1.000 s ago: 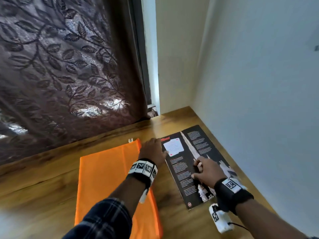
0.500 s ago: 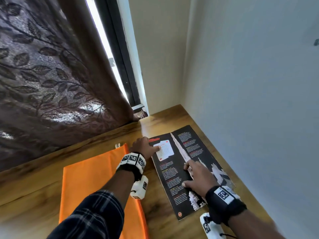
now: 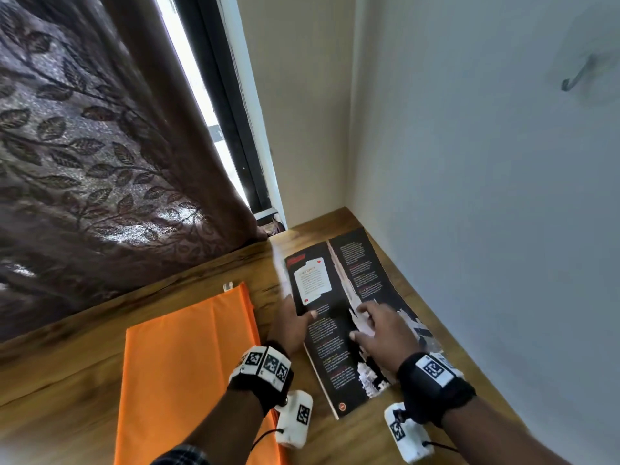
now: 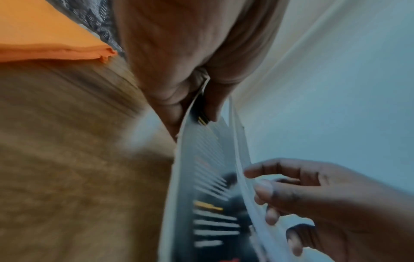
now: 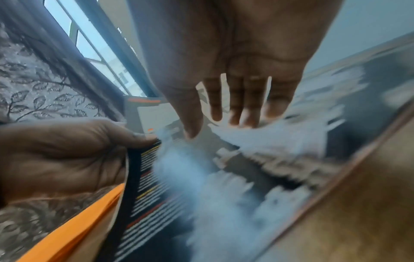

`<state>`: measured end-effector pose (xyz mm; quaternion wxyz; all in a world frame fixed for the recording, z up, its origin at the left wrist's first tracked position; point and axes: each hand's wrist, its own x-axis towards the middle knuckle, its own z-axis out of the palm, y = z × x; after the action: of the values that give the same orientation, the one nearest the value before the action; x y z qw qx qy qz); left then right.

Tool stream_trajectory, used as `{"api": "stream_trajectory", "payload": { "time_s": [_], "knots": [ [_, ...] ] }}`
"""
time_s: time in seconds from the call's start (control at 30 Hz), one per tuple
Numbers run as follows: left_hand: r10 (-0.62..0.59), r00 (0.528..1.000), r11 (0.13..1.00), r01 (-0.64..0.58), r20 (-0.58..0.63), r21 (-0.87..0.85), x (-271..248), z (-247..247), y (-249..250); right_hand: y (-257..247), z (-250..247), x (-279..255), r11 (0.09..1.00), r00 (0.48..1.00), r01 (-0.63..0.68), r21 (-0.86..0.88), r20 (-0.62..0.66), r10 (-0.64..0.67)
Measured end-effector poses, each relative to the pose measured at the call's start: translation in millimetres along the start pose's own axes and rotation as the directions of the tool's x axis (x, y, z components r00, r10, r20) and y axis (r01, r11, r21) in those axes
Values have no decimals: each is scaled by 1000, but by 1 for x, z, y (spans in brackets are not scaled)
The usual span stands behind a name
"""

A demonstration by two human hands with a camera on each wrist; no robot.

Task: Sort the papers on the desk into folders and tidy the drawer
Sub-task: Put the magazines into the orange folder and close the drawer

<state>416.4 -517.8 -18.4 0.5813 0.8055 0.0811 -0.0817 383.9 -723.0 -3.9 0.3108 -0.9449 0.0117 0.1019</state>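
Note:
A black printed paper (image 3: 339,297) lies on the desk near the right wall. My left hand (image 3: 302,310) pinches its left edge, thumb on top, and that edge is raised off the wood. The left wrist view shows the left hand (image 4: 197,99) holding the paper (image 4: 201,186) between thumb and fingers. My right hand (image 3: 365,322) rests on the sheet's middle with fingers spread; its straight fingertips (image 5: 244,122) touch the page (image 5: 156,203). An orange folder (image 3: 188,364) lies flat to the left of the left hand, closed.
The wooden desk (image 3: 67,380) ends at a brown leaf-patterned curtain (image 3: 84,146) at the back and a pale wall (image 3: 486,229) on the right. A small clear tab (image 3: 228,286) sticks out at the folder's far edge. A hook (image 3: 577,75) hangs on the wall.
My left hand moved right from the folder's far corner to the paper's left edge and now pinches it. The right hand stayed on the paper with its fingers spread wider.

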Motion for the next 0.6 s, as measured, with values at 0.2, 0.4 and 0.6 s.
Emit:
{"api": "stream_trajectory", "payload": {
  "time_s": [0.2,0.4,0.6],
  "knots": [
    [181,982,979,-186,-56,-86,-26,-43,38,-9,-35,19,912,937,22,410,-327,124],
    [293,930,919,-338,-219,-203,-45,-69,71,-44,-60,16,468,978,184,864,-210,3],
    [342,915,896,-386,-214,-220,-46,-63,59,-39,-47,14,585,928,335,739,-365,-70]
  ]
}}
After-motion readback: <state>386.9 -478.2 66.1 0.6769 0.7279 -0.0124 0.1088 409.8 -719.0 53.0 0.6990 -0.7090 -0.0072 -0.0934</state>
